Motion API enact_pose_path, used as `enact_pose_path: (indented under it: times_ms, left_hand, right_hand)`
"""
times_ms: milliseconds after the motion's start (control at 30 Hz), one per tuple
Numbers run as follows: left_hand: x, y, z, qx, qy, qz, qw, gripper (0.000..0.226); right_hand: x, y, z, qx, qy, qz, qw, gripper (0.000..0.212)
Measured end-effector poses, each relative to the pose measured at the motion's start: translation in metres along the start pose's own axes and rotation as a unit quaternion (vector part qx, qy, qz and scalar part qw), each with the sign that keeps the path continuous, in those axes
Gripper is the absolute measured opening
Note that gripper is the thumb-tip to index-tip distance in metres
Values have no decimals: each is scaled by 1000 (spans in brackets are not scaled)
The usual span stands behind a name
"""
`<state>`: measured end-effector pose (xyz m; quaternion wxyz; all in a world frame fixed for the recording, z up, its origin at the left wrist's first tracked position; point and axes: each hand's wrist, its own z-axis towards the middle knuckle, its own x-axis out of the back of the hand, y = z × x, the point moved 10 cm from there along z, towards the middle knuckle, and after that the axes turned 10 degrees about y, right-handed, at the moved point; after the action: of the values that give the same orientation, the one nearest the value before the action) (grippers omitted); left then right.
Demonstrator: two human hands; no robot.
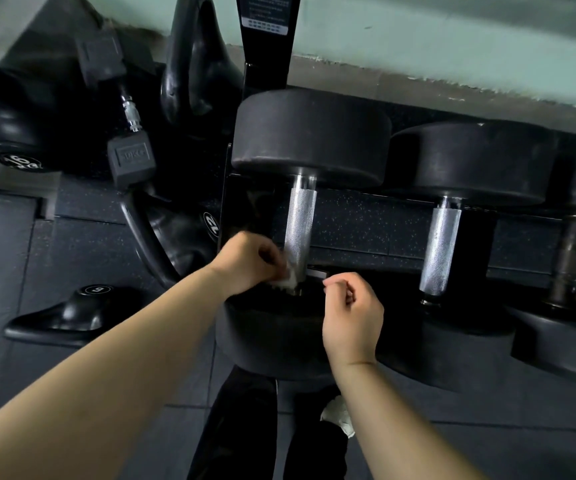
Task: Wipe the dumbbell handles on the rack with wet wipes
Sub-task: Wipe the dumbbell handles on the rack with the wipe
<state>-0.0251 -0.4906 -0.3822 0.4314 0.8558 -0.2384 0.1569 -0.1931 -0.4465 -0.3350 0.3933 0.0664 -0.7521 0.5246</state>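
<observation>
A big black dumbbell rests on the rack, its knurled steel handle [300, 230] running from the far head [310, 136] to the near head [272, 337]. My left hand [250, 259] presses a white wet wipe [288, 277] against the near end of that handle. My right hand [352, 317] hovers just right of the handle's base, fingers curled, with nothing seen in it. A second dumbbell's handle [440, 251] lies to the right, and a darker third handle [566, 261] sits beyond it.
The rack's black upright [265, 46] rises behind the dumbbells. Kettlebells [2, 133] and a small hex dumbbell [130, 161] stand on the dark rubber floor at the left, a flat black piece [72, 315] nearer. My dark trousers and a white shoe [340, 414] show below.
</observation>
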Motion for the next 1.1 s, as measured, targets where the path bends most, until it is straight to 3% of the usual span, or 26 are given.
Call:
enact_pose_path:
  times_ms: [100,233,400,533,633,733,900,1100]
  left_hand:
    - [-9,-4,-4,-10,-40,68,997,22]
    - [10,6,10,-19,43,-13,999,12]
    - [-11,-5,-3,-31,-48,97,994,12]
    - [29,23,23,-55,124,-54,989,15]
    - [46,46,40,-74,195,-87,974,20]
    - [39,36,31,-38,203,-124,971,20]
    - [14,4,6,33,129,-107,985,15]
    - [30,18,27,62,241,-199,948,3]
  right_hand:
    - [0,0,0,-1,2,0,1000,42]
    - [0,2,0,-4,-2,-2,1000,37]
    - [-3,1,-2,-13,-19,-4,1000,21]
    - [-2,-1,-1,-1,-23,3,1000,26]
    - [-6,2,-2,-16,-49,3,999,19]
    - [-5,2,-2,-13,-38,3,999,19]
    - [1,0,-1,-5,2,20,1000,34]
    - [1,-2,-1,13,-5,22,1000,44]
